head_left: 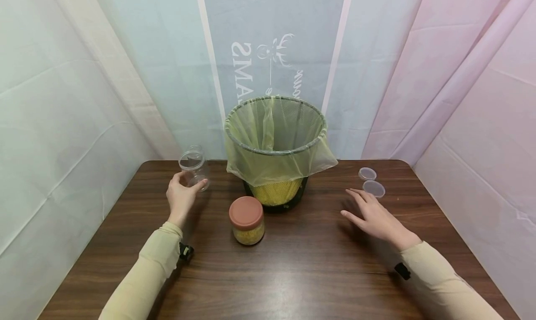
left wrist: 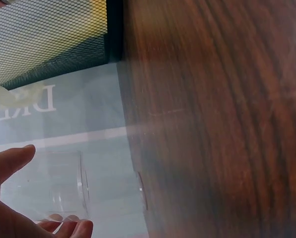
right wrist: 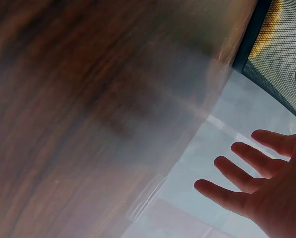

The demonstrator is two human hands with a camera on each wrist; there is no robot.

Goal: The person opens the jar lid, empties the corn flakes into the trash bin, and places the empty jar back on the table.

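My left hand (head_left: 180, 198) grips a clear, lidless plastic jar (head_left: 192, 162) near the back left of the table, thumb on one side and fingers on the other. In the left wrist view the see-through jar (left wrist: 63, 173) appears between thumb and fingertips, lifted off the wood. Over the table's right side hovers my right hand (head_left: 374, 217), fingers spread and holding nothing. Just beyond its fingertips lie two clear round lids (head_left: 374, 189), one behind the other. The right wrist view shows a clear rim (right wrist: 147, 197) on the table, apart from the straight fingers.
A mesh wastebasket (head_left: 275, 194) lined with a pale yellow bag (head_left: 276, 166) stands at the back centre. In front of it sits a glass jar (head_left: 247, 234) with a reddish-brown lid and yellowish contents. Fabric curtains (head_left: 167, 55) enclose the wooden table (head_left: 284, 273) at the back and sides.
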